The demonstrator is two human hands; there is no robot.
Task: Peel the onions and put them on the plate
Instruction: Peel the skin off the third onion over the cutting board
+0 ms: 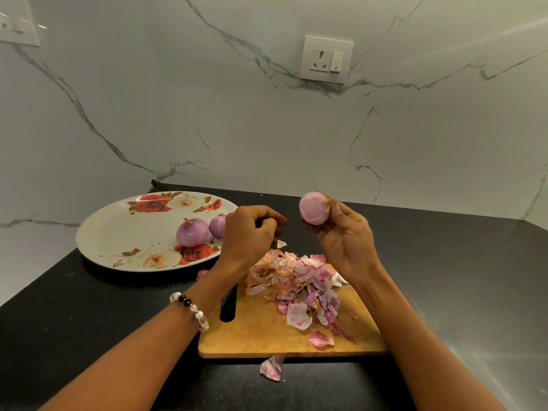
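Observation:
My right hand (pixel 344 232) holds a peeled pink onion (pixel 313 208) up in its fingertips, above the far end of the wooden cutting board (pixel 261 333). My left hand (pixel 249 232) hovers to the left of it with its fingers curled; a small dark scrap seems pinched at the fingertips, but I cannot tell for sure. Two peeled purple onions, one (pixel 192 232) in full view and one (pixel 218 226) partly behind my left hand, lie on the white floral plate (pixel 118 229). A heap of onion skins (pixel 299 283) covers the board's far half.
The black counter (pixel 89 307) meets a marble wall at the back and left. A loose skin (pixel 272 367) lies on the counter in front of the board. A wall socket (pixel 326 59) sits above. The board's handle slot (pixel 228 307) is at its left.

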